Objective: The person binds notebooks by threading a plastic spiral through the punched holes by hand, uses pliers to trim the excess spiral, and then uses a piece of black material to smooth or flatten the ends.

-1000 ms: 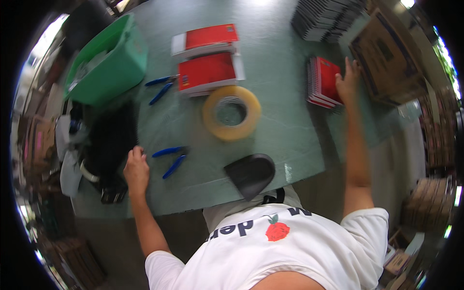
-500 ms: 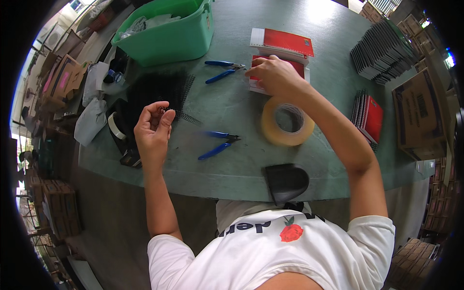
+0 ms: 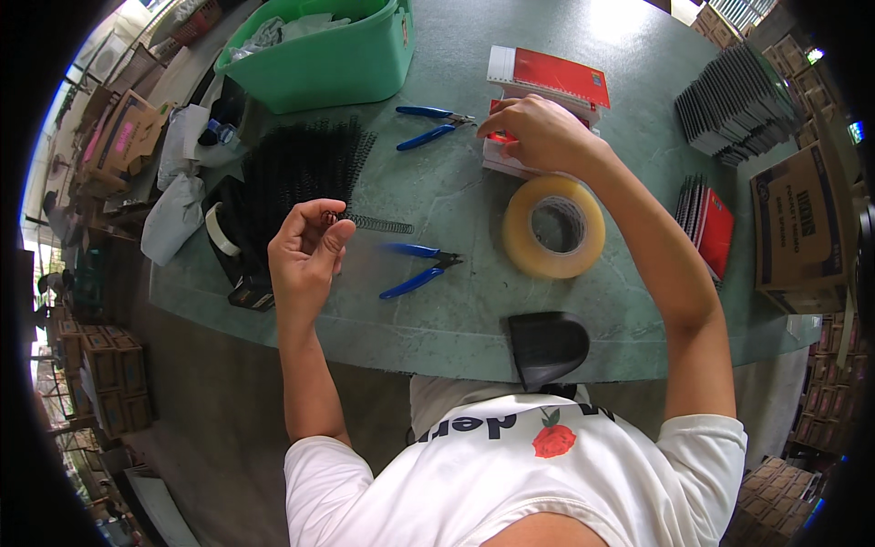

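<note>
Wire, coiled into a thin black binding spiral [image 3: 369, 222], runs from our left hand [image 3: 305, 251] out across the mottled green tabletop [image 3: 456, 196]; thumb and fingertips pinch its near end. Behind it lies a dense heap of matching spirals [image 3: 296, 169], ribbed and springy. Our right hand [image 3: 538, 132] curls down over a red-covered notebook [image 3: 497, 150], fingers gripping its edge, with a second red notebook [image 3: 551, 77] stacked just beyond. Blue-handled pliers [image 3: 417, 270] rest between both hands, another pair [image 3: 428, 126] lies farther up. A glossy yellowish tape roll [image 3: 554, 226] sits near the right forearm. A smooth green plastic tub [image 3: 324, 59] stands at the far edge.
</note>
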Demonstrator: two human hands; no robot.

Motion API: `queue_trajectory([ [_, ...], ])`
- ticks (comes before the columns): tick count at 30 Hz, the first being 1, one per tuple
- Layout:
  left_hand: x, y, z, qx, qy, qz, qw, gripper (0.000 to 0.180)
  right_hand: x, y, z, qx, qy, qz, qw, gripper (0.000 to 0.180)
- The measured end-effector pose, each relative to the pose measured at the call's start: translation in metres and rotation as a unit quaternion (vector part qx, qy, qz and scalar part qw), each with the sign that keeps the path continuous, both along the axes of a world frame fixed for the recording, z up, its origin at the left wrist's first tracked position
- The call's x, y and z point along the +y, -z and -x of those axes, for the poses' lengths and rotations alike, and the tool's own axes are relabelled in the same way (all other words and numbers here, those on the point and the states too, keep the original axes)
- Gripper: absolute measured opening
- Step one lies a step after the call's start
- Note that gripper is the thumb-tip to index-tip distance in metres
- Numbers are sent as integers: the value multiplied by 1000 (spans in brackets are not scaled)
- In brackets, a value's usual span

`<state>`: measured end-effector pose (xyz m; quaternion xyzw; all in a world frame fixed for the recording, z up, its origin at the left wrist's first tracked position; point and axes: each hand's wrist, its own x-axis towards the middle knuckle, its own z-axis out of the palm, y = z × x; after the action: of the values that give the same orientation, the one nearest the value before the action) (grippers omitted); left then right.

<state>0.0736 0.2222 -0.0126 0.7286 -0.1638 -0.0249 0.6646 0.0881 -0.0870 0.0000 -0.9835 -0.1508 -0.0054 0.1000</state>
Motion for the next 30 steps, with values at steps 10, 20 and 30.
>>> queue_trajectory([
  [10, 4, -5, 6, -59, 1, -45, 997, 19, -17, 0, -4, -12, -3, -53, 998, 36],
  [20, -97, 19, 23, 205, 236, 88, 946, 29, -24, -17, 60, -388, 195, -272, 859, 45],
  [30, -153, 33, 17, 143, 281, 32, 948, 26, -29, 52, 176, -204, 137, -707, 663, 30],
])
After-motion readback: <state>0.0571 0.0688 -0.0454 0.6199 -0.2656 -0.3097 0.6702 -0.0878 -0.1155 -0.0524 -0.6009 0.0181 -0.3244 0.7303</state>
